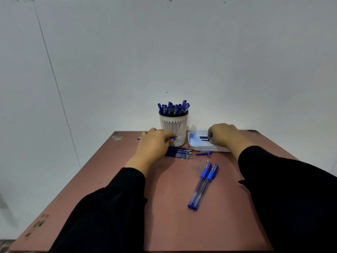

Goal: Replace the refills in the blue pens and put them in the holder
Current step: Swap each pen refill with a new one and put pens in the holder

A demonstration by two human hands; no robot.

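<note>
So, left hand (pixel 155 141) gripping pen (pixel 174 138), long axis left-right, just in front of holder (pixel 173 125). Right hand (pixel 223 134) curled into tray (pixel 193 146), pinching refill (pixel 203 137) I think. Two pens (pixel 203 186) near, right hand closer.

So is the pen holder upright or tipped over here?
Upright. The holder stands on the table with its rim level and blue pens sticking up out of it.

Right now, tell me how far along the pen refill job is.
Done: the holder is packed with blue pens. In hand: the left hand grips a pen barrel, and the right hand reaches into the white tray of refills. Left: two capped pens lie on the table.
</note>
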